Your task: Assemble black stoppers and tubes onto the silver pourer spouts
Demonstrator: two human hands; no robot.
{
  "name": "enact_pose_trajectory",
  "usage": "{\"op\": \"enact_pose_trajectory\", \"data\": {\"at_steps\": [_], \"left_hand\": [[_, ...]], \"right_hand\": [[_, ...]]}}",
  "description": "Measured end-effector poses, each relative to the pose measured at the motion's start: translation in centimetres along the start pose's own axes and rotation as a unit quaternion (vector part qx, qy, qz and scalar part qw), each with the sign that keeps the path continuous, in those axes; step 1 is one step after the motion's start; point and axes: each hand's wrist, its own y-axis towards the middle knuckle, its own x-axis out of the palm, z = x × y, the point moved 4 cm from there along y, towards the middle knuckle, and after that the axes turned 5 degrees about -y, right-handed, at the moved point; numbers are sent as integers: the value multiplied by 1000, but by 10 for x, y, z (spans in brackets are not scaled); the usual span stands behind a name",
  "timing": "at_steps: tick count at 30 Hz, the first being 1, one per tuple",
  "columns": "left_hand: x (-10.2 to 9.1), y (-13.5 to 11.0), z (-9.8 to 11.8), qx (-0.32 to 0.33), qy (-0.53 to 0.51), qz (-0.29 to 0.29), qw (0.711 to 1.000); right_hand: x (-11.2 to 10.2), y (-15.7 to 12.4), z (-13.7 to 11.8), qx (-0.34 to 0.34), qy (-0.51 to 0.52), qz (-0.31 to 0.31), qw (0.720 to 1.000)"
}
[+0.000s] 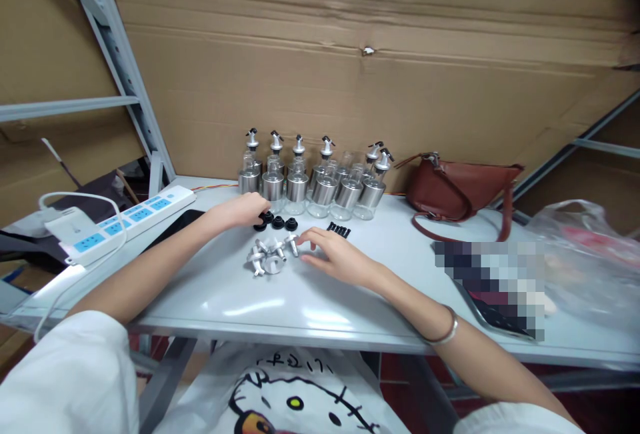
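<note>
My left hand point(249, 209) is closed, its fingertips down on a black stopper point(259, 225) at the left end of a small group. More black stoppers point(278, 222) lie just right of those fingers. My right hand point(334, 255) has thumb and fingers apart, with nothing seen between them. Its index fingertip is close beside a silver pourer spout point(293, 245). Several other silver spouts point(270, 261) form a loose pile to its left. Behind the hands, glass bottles with steel sleeves point(297, 189) stand in two rows; several at the back carry spouts with black flip caps point(327, 144).
Small black caps point(339, 229) lie in a row behind my right hand. A white power strip point(135, 221) and a dark flat object point(173, 229) are at the left. On the right are a brown handbag point(453, 187), a partly blurred tablet-like object point(500, 311) and a plastic bag point(590, 267).
</note>
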Motion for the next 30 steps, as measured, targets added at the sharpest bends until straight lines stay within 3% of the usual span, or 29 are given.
{"op": "enact_pose_trajectory", "data": {"at_steps": [4,7,9,11,13,14,17,21,25,27,30], "left_hand": [[0,-1,-7,8,-12,-26,1000],[-4,-4,-11,12,-30,-38,999],[-8,-8,-12,10,-36,-30,999],[-15,-12,-6,18,-31,-6,999],[-24,-17,7,38,-4,49,998],[-29,-21,16,50,20,90,995],[-39,-38,59,121,99,244,957],[-13,-75,127,341,62,370,862],[31,-97,163,503,-41,342,793],[41,-96,164,515,-99,319,790],[40,-87,153,472,-250,292,793]], "right_hand": [[-13,0,10,29,15,75,997],[-37,-1,30,87,48,227,969],[-58,-7,53,143,95,378,910],[-79,-15,82,195,131,514,825],[-97,-21,110,229,122,597,759],[-105,-22,123,242,115,615,742],[-117,-16,158,285,120,590,746],[-110,-5,181,334,128,526,772],[-94,0,181,356,92,489,791],[-92,-4,175,356,69,513,778],[-102,-15,154,326,30,587,741]]}}
